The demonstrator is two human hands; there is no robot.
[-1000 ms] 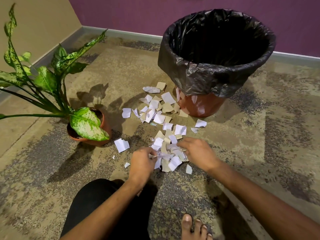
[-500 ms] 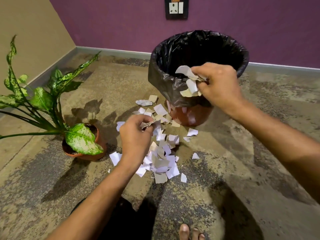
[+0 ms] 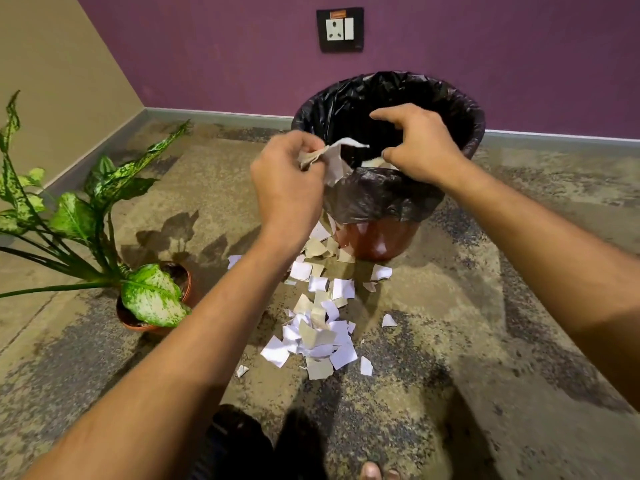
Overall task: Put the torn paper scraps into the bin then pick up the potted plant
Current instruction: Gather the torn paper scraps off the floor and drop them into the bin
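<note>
A brown bin (image 3: 381, 237) lined with a black bag (image 3: 388, 195) stands by the purple wall. My left hand (image 3: 287, 181) is at the bin's near left rim, shut on a bunch of paper scraps (image 3: 332, 157) that stick out over the opening. My right hand (image 3: 419, 147) hovers over the bin mouth with its fingers spread; a pale scrap shows just under it inside the bag. Several white and tan torn scraps (image 3: 318, 327) lie on the floor in front of the bin. The potted plant (image 3: 152, 296), with speckled green leaves in a terracotta pot, stands to the left.
The floor is mottled tan and grey. A wall socket (image 3: 340, 29) sits above the bin. A beige wall runs along the left behind the plant. My dark-clothed knee (image 3: 235, 441) and bare toes (image 3: 375, 472) show at the bottom edge.
My right hand moved over the bin mouth and opened, its scraps gone from the fingers. My left hand rose from above the floor pile to the bin rim with scraps in it.
</note>
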